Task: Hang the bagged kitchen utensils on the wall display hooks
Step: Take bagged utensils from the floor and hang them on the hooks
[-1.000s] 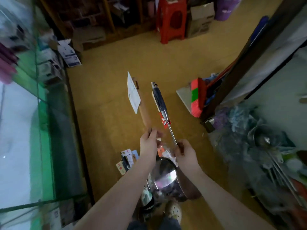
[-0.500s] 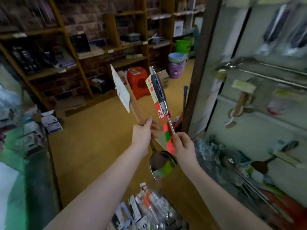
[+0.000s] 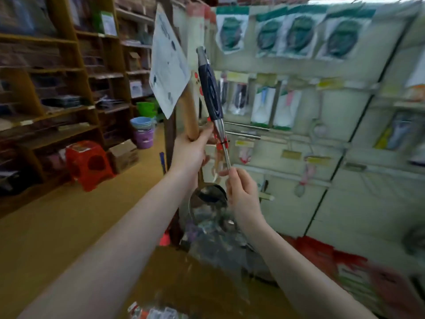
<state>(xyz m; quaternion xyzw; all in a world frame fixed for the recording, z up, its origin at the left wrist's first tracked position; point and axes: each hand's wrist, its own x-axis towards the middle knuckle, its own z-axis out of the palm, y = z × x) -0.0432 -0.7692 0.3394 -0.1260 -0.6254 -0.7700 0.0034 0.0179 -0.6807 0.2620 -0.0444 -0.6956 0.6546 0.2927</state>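
Head view, blurred toward the right edge. Shelves (image 3: 46, 88) fill the left of the frame, with a red stool (image 3: 88, 164) below them at centre left and a box (image 3: 124, 155) just right of it. At centre the left hand (image 3: 190, 150) has its grip wrapped round the handle of a wooden utensil (image 3: 190, 116), held upright; a white card (image 3: 167, 72) at its top leans toward upper centre. Just right of it the blue utensil (image 3: 210, 93) stands tilted, handle up. The right hand (image 3: 241, 192) has a narrow grip, pinching the thin steel shaft low down between thumb and fingertips. A steel bowl (image 3: 208, 196) shows between the two wrists; I cannot tell which utensil it belongs to. Both utensils are in front of the wall display (image 3: 322, 203), which covers the right half. Bare hooks (image 3: 246, 127) jut out just right of the blue handle, and bags (image 3: 299, 35) hang in a row across the upper right.
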